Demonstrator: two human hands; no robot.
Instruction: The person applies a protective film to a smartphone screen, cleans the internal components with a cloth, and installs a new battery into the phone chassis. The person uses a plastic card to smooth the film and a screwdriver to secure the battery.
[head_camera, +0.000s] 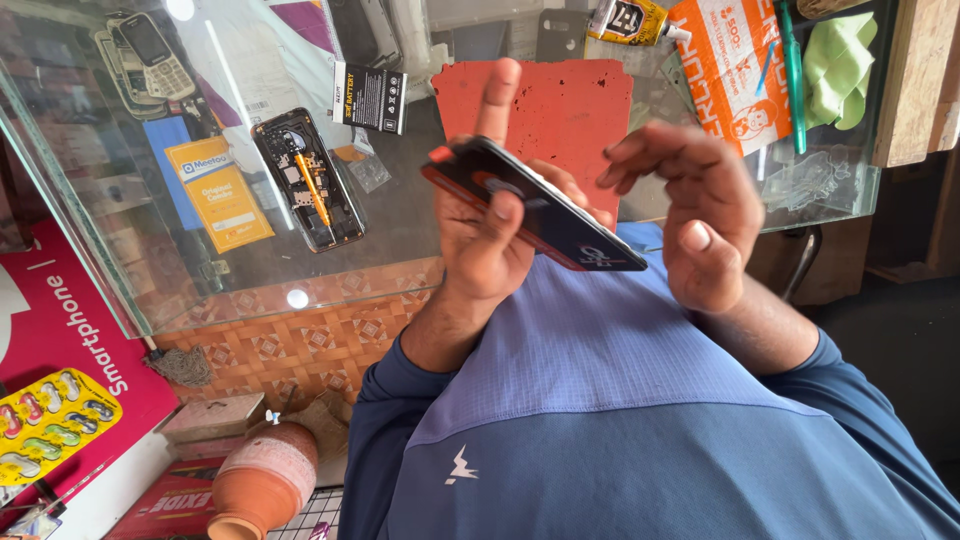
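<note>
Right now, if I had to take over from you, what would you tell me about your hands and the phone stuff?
Left hand: holds a dark phone tilted on edge above the glass counter, thumb on its face, forefinger up behind it.
Right hand: empty, fingers curled just beside the phone's right end, not clearly touching it.
On the counter: a second phone lies opened up, back off, with an orange tool resting on it. A boxed battery sits beside it, a red mat behind the hands, a glue tube at the back.
Done: the second phone is open.
Left: it is not closed yet; battery not unpacked.
</note>
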